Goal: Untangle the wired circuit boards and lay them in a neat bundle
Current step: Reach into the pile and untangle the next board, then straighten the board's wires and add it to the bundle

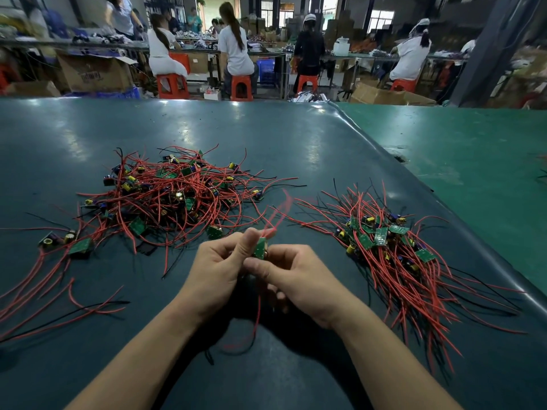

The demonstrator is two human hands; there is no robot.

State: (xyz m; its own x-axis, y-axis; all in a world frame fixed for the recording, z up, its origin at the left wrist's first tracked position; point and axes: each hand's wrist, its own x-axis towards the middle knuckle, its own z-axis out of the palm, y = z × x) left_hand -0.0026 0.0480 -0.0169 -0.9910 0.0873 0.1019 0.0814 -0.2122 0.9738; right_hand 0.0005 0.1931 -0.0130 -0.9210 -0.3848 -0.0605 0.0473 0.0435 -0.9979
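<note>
Not much is worn here tbh. Both forearms are seen bare from the bottom edge of the frame right up to the wrists, so no sleeves, cuffs or gloves are shown. The left hand (217, 269) and right hand (291, 275) are left uncovered too. No rings, watch or wristband can be made out. Fingernails are kept short and plain, no polish.

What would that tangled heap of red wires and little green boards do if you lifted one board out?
Probably the tangled heap would drag along, since its wires cross everywhere. The wires look floppy: those on the held board droop below both hands. The board seems light, pinched by fingers alone.
</note>
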